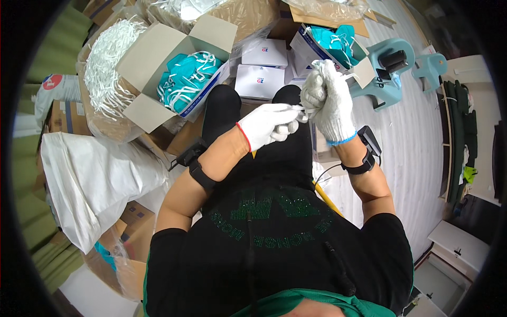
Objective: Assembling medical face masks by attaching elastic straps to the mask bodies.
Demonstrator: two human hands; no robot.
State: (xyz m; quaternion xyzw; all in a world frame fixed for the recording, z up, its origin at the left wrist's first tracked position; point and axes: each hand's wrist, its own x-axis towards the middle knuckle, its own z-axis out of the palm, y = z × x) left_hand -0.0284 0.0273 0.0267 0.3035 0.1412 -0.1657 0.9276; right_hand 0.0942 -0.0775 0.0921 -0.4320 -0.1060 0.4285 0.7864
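Holding teal masks (185,79): open box (153,68)

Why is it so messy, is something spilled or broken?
Nothing looks broken. The open cardboard box of teal masks lies tipped on its side, and loose white elastic loops bulge out of a clear bag beside it. Small white boxes lie scattered. Both gloved hands, left and right, pinch a white strap.

Room ahead is closed off by open cartons (174,58) and small white boxes (260,80); bare floor (412,137) is left rightward.
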